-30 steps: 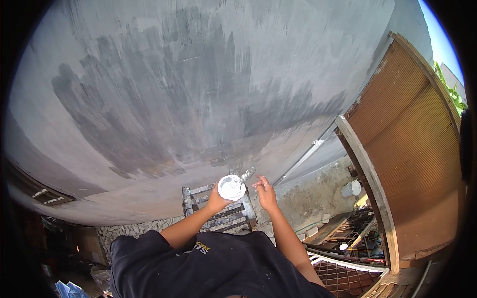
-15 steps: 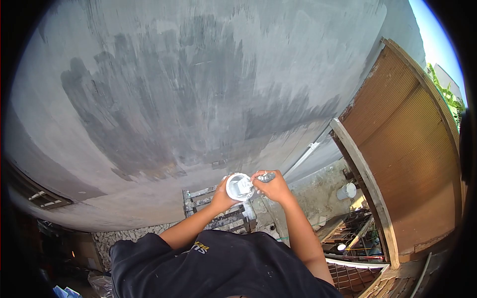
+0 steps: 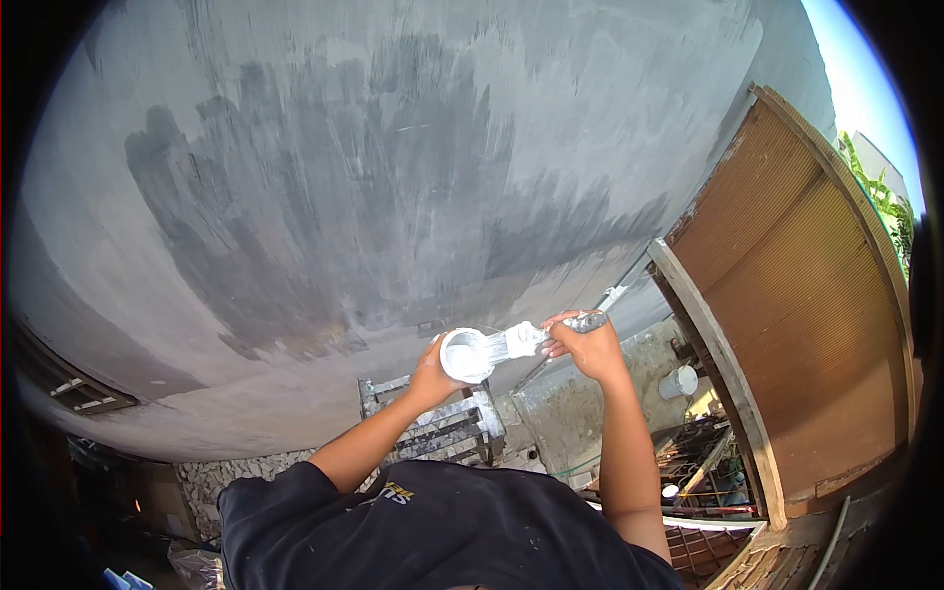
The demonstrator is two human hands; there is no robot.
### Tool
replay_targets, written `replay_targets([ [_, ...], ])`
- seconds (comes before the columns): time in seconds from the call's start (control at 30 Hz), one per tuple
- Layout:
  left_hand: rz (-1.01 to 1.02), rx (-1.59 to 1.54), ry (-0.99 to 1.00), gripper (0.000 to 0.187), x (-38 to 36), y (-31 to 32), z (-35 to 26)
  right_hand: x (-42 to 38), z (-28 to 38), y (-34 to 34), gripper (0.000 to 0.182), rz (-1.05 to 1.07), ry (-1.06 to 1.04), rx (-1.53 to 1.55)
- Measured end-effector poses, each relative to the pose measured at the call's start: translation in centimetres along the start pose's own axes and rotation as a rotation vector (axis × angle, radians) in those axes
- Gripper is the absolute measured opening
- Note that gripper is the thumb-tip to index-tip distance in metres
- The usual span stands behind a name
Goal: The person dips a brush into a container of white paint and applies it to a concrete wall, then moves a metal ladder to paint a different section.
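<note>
My left hand (image 3: 431, 378) is wrapped round the side of a white paint container (image 3: 466, 356), its open top facing the camera. A brush (image 3: 523, 340) thick with white paint is in my right hand (image 3: 588, 344), fingers closed round the handle. The bristles lie at the container's right rim, pointing left, and the handle end sticks out past my fingers. Beyond my hands rises a grey wall (image 3: 393, 177) with darker, streaky patches.
A paint-spattered slatted stand (image 3: 444, 433) is below the container. To the right are a white bucket (image 3: 678, 382), a wooden beam (image 3: 713, 344) and a brown corrugated panel (image 3: 816, 315). Gravel (image 3: 206, 484) lies along the wall's foot at lower left.
My right hand has moved right and slightly up, drawing the brush out of the container. My left hand and the container have shifted slightly left.
</note>
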State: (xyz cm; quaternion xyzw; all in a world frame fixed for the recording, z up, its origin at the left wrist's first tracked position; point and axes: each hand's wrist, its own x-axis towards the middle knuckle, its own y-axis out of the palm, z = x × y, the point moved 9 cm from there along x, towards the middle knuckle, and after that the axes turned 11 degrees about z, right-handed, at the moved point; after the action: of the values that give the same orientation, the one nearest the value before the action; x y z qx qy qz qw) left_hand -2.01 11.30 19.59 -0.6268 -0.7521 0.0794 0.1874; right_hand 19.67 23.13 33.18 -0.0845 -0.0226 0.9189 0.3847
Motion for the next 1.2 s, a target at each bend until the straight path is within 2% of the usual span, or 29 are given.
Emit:
replay_targets([
  [0.23, -0.008, -0.060, -0.022, 0.090, 0.3, -0.2, 1.7, -0.8, 1.0, -1.5, 0.022, -0.040, -0.085, 0.130],
  [0.33, -0.016, -0.043, -0.014, 0.090, 0.2, -0.2, 0.5, -0.3, -0.7, 0.0, 0.023, 0.021, -0.046, 0.186],
  [0.4, -0.019, -0.184, 0.022, 0.084, 0.5, 0.4, 0.6, 0.2, -1.7, 1.1, 0.024, 0.055, -0.032, 0.153],
  [0.53, -0.027, -0.094, -0.026, 0.080, -0.4, -0.5, -1.5, 0.2, -2.8, 0.5, 0.025, 0.039, 0.011, 0.073],
  [0.6, -0.044, -0.122, -0.024, 0.079, -0.6, -0.6, -0.4, -0.1, -3.3, -0.1, 0.025, 0.019, 0.052, 0.174],
  [0.7, -0.040, -0.106, -0.023, 0.078, -0.9, -0.7, -0.6, -0.2, -3.2, 0.5, 0.026, 0.040, -0.001, 0.175],
  [0.87, -0.052, -0.113, -0.019, 0.078, -1.3, -1.1, -1.0, -0.3, -3.2, 2.0, 0.026, 0.087, 0.050, 0.118],
  [0.93, -0.054, -0.120, -0.045, 0.078, -1.7, -1.2, -0.6, -0.4, -3.6, 1.1, 0.025, 0.042, 0.076, 0.156],
  [1.1, -0.078, -0.058, -0.042, 0.077, -2.0, -2.0, 0.0, -0.3, -2.6, 1.3, 0.025, 0.032, 0.019, 0.150],
  [1.17, -0.035, -0.117, -0.055, 0.087, -2.0, -1.7, 0.8, -0.3, -2.9, 2.2, 0.025, 0.069, 0.025, 0.149],
  [1.2, -0.048, -0.116, -0.052, 0.087, -2.2, -1.8, 1.0, -0.5, -2.4, 2.9, 0.025, 0.117, -0.001, 0.055],
])
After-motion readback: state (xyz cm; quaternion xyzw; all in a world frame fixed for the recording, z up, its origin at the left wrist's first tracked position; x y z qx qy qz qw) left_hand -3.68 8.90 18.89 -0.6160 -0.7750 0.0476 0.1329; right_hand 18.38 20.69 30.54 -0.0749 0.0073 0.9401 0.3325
